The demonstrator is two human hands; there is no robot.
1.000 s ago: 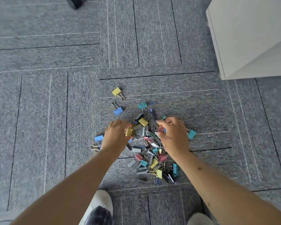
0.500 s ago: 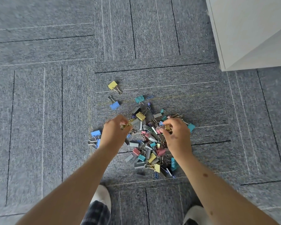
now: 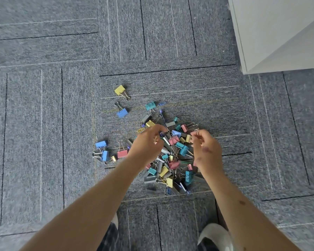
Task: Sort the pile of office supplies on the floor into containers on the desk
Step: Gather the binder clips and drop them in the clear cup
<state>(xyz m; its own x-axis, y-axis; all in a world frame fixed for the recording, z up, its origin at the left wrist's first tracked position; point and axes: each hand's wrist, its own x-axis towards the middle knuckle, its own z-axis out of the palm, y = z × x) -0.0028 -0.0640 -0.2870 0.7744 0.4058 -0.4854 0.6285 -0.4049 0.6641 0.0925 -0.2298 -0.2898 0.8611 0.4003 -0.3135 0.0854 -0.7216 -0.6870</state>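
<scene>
A pile of coloured binder clips (image 3: 170,160) and paper clips lies on the grey carpet. My left hand (image 3: 147,144) hovers over the pile's left side, its fingers curled round a small gold clip (image 3: 155,139). My right hand (image 3: 207,151) is over the pile's right side, its curled fingertips pinching a small clip (image 3: 196,132) with a wire loop. Both hands hide part of the pile. No containers are in view.
Loose clips lie apart from the pile: a yellow one (image 3: 120,90), a blue one (image 3: 122,112), a teal one (image 3: 150,105), two blue ones (image 3: 102,149) and a pink one (image 3: 122,153). A white cabinet (image 3: 279,33) stands at the top right. My shoes (image 3: 214,236) are at the bottom.
Both hands have lifted slightly off the pile, each with a small clip in its fingers. The camera has shifted a little, so the pile sits lower in view.
</scene>
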